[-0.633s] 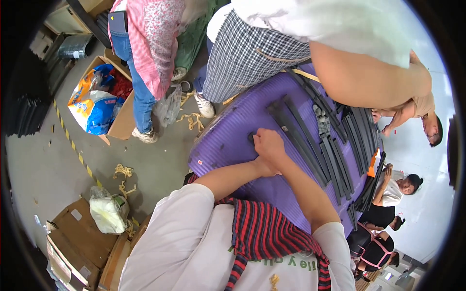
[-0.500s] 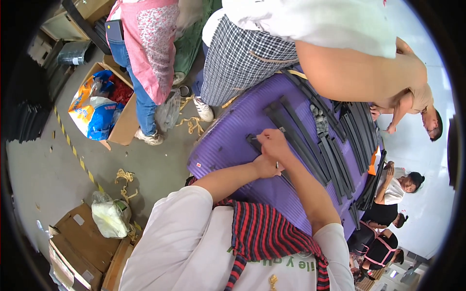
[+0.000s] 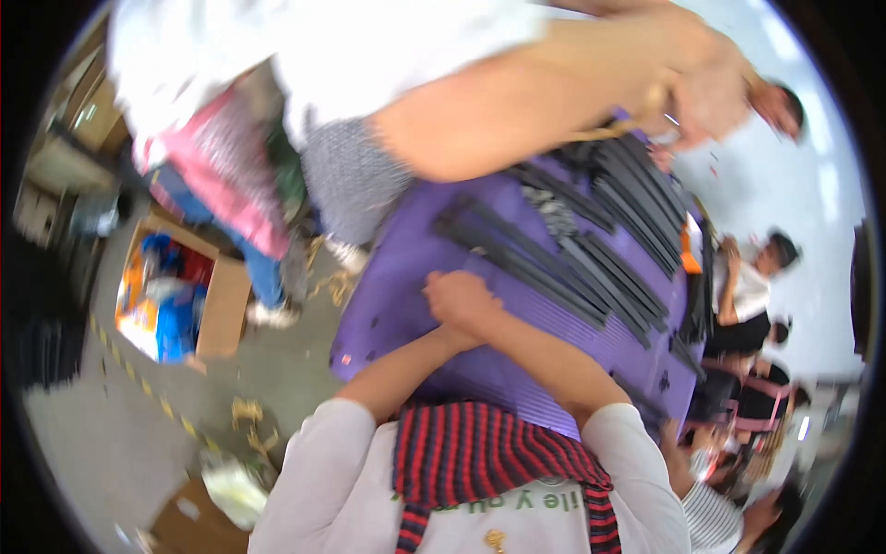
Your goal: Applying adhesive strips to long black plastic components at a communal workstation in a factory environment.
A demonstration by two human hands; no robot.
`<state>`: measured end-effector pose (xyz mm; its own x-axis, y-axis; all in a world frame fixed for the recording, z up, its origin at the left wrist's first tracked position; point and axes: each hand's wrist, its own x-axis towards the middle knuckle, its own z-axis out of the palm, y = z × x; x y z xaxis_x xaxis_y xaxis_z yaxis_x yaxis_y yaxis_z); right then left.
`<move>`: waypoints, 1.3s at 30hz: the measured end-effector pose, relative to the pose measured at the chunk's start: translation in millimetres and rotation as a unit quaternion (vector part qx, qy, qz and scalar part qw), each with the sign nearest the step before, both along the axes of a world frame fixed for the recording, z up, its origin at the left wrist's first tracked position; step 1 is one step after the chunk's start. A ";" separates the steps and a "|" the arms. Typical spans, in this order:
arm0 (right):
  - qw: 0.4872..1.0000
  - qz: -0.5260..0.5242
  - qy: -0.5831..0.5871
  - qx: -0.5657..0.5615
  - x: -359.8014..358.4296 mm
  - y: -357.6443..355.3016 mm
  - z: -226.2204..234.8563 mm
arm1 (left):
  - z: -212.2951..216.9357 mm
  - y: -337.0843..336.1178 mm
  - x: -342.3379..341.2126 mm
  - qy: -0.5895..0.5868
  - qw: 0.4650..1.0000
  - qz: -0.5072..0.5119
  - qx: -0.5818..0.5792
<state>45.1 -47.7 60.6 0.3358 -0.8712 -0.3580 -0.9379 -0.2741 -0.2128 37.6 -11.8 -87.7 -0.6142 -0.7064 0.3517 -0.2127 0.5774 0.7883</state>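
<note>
My right hand (image 3: pixel 461 300) is closed, its fingers curled, above the near left part of the purple ribbed table cover (image 3: pixel 406 249). Motion blur hides what it holds, if anything. Beneath its wrist, my left hand (image 3: pixel 472 334) is mostly covered where my forearms cross, and its fingers do not show. Just beyond my hands, a long dark strip (image 3: pixel 526 268) lies slanting over the cover. More strips (image 3: pixel 637 208) are laid side by side farther right, next to a heap of small grey pieces (image 3: pixel 551 210).
A co-worker's arm (image 3: pixel 535 102) reaches across the table's far side. On the floor at left stand an open carton (image 3: pixel 224 305) with bags and a pale bundle (image 3: pixel 235 494). Yellowish strands (image 3: pixel 247 414) litter the floor. Other people (image 3: pixel 746 286) are along the right.
The view has shifted. My crossed hands have moved left relative to the strips, and the strip under them no longer shows. The co-worker in white has swung leftward across the top.
</note>
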 end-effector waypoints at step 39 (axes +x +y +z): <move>0.678 -0.596 -0.422 -0.081 -257.5 300.8 -4.1 | 107.3 -46.9 -118.4 -0.182 0.949 -0.035 -0.255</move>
<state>-212.4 253.2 56.6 -0.6158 -0.7094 -0.3430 -0.0770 0.4873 -0.8698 -80.8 -58.7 19.6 -0.7993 -0.4544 0.3932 -0.3642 0.8868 0.2845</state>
